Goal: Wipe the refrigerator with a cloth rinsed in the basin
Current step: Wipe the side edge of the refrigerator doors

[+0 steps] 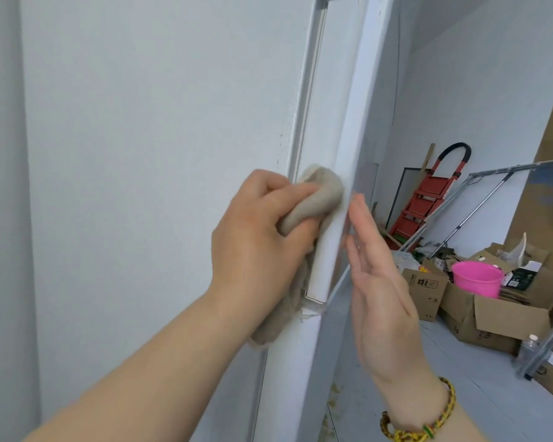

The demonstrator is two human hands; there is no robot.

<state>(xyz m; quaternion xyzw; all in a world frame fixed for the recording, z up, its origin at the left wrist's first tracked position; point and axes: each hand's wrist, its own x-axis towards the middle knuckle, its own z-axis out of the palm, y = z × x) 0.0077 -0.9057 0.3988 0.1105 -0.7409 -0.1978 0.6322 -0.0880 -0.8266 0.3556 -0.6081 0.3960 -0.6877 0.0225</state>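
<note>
The white refrigerator (160, 129) fills the left and middle of the view, seen from its side, with its door edge (361, 122) running up the middle. My left hand (262, 237) grips a grey-beige cloth (99, 196) and presses it against the gap beside the door's long handle strip (329, 237). Part of the cloth hangs down below the hand. My right hand (377, 275) is held flat with straight fingers against the far face of the door edge. A braided yellow bracelet (428, 419) is on that wrist.
At the right, a pink bucket (476, 282) sits among open cardboard boxes (508, 317) on the floor. A red step ladder (428, 199) and metal frames (479, 205) lean on the back wall. A clear bottle (529, 349) stands by a metal post at far right.
</note>
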